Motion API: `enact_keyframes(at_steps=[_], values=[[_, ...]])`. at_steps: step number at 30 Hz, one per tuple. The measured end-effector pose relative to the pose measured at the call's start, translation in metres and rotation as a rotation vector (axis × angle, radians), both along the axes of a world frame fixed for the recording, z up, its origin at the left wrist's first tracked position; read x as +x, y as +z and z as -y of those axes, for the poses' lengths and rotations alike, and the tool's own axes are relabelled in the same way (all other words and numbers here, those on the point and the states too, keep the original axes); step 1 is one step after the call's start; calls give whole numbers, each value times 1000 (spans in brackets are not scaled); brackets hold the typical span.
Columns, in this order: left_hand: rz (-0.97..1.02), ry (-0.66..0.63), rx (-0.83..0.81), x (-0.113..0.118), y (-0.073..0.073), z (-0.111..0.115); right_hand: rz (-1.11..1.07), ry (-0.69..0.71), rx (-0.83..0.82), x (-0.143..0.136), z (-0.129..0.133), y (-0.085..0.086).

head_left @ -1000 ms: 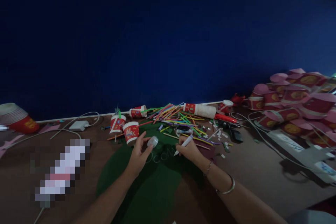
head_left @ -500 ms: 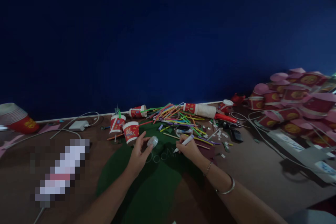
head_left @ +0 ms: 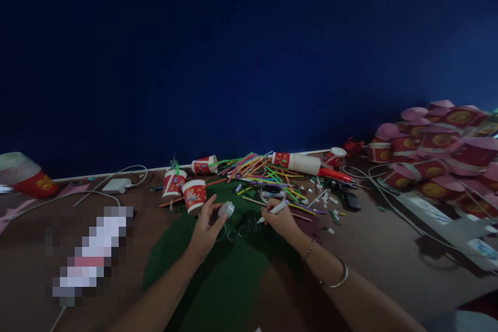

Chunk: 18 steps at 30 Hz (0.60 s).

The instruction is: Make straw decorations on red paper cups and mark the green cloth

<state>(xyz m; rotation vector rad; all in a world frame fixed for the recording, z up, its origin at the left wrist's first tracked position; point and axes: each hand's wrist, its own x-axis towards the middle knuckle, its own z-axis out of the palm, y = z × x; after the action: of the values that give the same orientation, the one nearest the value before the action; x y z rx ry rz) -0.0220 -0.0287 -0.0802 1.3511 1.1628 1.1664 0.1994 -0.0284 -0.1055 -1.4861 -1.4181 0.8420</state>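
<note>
A white marker pen (head_left: pixel 277 207) is gripped in my right hand (head_left: pixel 280 220), its tip down at the dark green sheet (head_left: pixel 218 290). Pale circles and pointed strokes (head_left: pixel 241 231) run in a row across the sheet, ending near the pen tip. Between the thumb and fingers of my left hand (head_left: pixel 206 225) is a small clear round plastic piece (head_left: pixel 226 210), perhaps a cap or lid; its exact kind is unclear. Just beyond the left hand stands a red and white paper cup (head_left: pixel 194 196).
Behind the sheet lies a heap of coloured sticks (head_left: pixel 257 168) beside a toppled stack of paper cups (head_left: pixel 298 162). White scraps and a red glue gun (head_left: pixel 336 174) lie to the right. Pink-topped red cups (head_left: pixel 439 140) pile up far right, near a power strip (head_left: pixel 431 212).
My right hand with the marker has shifted very slightly, and the strokes near its tip look a little longer. My left hand stays in place.
</note>
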Motion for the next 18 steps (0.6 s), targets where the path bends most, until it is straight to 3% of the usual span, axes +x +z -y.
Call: enact_keyframes(at_steps=[18], values=[[5,3,-15,1,0,1,-70,13,-75,-1,0,2]])
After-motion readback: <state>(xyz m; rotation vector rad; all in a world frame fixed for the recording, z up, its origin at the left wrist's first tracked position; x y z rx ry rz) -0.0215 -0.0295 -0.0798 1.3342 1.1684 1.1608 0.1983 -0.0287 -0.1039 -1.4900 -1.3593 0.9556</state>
